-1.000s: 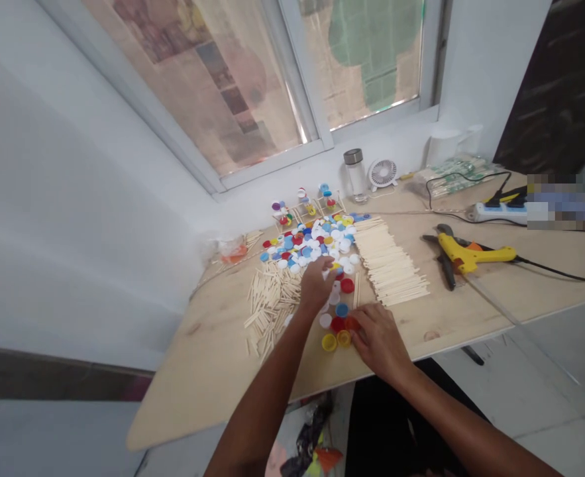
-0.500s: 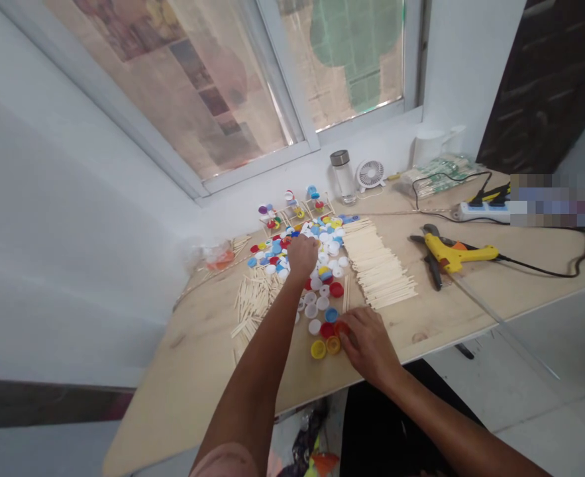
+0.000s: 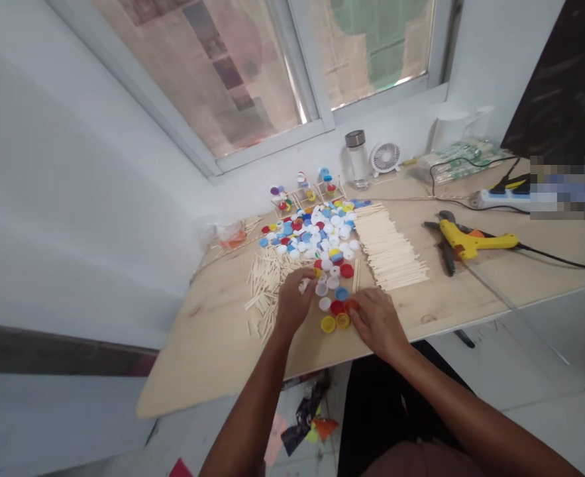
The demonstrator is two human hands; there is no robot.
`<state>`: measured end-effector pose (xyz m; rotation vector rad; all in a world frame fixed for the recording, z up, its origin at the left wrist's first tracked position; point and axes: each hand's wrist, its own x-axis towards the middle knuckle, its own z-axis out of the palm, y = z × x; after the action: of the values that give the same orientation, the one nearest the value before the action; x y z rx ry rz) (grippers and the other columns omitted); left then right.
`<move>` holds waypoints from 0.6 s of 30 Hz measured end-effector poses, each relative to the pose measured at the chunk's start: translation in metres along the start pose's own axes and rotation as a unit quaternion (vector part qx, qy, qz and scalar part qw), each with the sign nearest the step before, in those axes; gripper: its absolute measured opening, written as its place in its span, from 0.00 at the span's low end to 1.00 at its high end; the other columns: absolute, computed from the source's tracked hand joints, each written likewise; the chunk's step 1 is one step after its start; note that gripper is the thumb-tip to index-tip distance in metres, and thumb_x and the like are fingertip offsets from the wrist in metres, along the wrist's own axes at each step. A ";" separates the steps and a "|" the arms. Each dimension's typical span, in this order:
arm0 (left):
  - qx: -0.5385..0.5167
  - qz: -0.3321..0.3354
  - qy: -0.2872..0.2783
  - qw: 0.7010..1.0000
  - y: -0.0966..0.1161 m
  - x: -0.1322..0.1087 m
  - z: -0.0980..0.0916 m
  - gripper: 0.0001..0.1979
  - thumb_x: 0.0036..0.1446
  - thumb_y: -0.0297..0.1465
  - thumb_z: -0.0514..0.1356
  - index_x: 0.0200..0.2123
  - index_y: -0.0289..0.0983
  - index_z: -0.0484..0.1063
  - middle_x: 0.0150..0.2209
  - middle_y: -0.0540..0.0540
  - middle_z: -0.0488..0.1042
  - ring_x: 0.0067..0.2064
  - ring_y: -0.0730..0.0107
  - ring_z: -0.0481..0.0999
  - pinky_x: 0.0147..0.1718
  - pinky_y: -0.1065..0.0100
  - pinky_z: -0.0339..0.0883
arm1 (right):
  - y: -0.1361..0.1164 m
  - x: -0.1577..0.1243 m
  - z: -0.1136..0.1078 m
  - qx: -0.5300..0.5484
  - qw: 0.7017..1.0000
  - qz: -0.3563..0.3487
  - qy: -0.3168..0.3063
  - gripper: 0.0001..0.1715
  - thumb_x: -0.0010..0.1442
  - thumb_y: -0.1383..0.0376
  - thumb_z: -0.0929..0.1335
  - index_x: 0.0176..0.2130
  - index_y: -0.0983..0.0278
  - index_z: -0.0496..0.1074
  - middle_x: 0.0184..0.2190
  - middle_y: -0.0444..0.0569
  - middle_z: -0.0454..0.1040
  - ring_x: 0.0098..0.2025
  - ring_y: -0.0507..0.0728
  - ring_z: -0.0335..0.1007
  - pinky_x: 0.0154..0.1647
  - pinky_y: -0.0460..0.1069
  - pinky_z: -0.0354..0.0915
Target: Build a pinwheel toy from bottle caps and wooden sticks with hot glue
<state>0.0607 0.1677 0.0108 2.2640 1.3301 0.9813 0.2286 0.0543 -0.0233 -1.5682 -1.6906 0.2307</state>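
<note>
Here, your right hand (image 3: 379,324), fingers spread, rests on a red bottle cap (image 3: 351,305); your left hand (image 3: 293,306), half-curled, grip unclear, sits beside loose popsicle sticks (image 3: 267,291) on the desk (image 3: 212,358).

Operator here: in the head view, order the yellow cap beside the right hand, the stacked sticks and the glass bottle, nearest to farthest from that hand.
From the right hand:
1. Yellow cap: just left of the hand.
2. Stacked sticks: straight ahead of the hand.
3. Glass bottle: farthest, at the far back.
</note>
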 end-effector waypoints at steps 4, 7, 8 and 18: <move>-0.034 -0.018 -0.009 0.999 0.005 -0.038 -0.009 0.03 0.55 0.30 0.56 0.32 0.40 0.70 0.40 0.46 0.77 0.44 0.63 0.75 0.42 0.60 0.69 | 0.001 0.000 0.000 -0.006 1.000 -0.001 -0.005 0.10 0.61 0.67 0.63 0.42 0.62 0.71 0.37 0.51 0.73 0.43 0.60 0.64 0.43 0.54 0.57; -0.042 -0.009 -0.012 0.999 0.011 -0.053 -0.009 0.03 0.55 0.29 0.56 0.31 0.40 0.70 0.41 0.46 0.76 0.45 0.63 0.75 0.43 0.59 0.69 | 0.003 -0.001 0.001 -0.006 1.000 -0.004 0.002 0.10 0.62 0.66 0.62 0.41 0.62 0.72 0.39 0.52 0.74 0.44 0.61 0.65 0.44 0.54 0.57; -0.042 -0.001 -0.014 0.999 0.014 -0.056 -0.008 0.03 0.55 0.29 0.56 0.31 0.40 0.70 0.41 0.46 0.76 0.45 0.63 0.75 0.43 0.59 0.68 | 0.003 -0.001 0.001 -0.006 1.000 -0.004 0.006 0.11 0.62 0.66 0.62 0.41 0.62 0.72 0.39 0.52 0.74 0.44 0.61 0.65 0.45 0.54 0.57; 0.053 0.078 -0.034 0.995 0.030 -0.055 0.010 0.04 0.55 0.25 0.57 0.31 0.40 0.70 0.39 0.46 0.76 0.45 0.61 0.73 0.45 0.58 0.65 | 0.004 -0.002 0.001 -0.015 1.000 -0.007 0.005 0.12 0.61 0.66 0.62 0.44 0.63 0.71 0.39 0.52 0.74 0.44 0.61 0.65 0.45 0.54 0.57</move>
<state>0.0684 0.1059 0.0001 2.4898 1.2177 0.8947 0.2314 0.0539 -0.0271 -1.5760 -1.7040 0.1917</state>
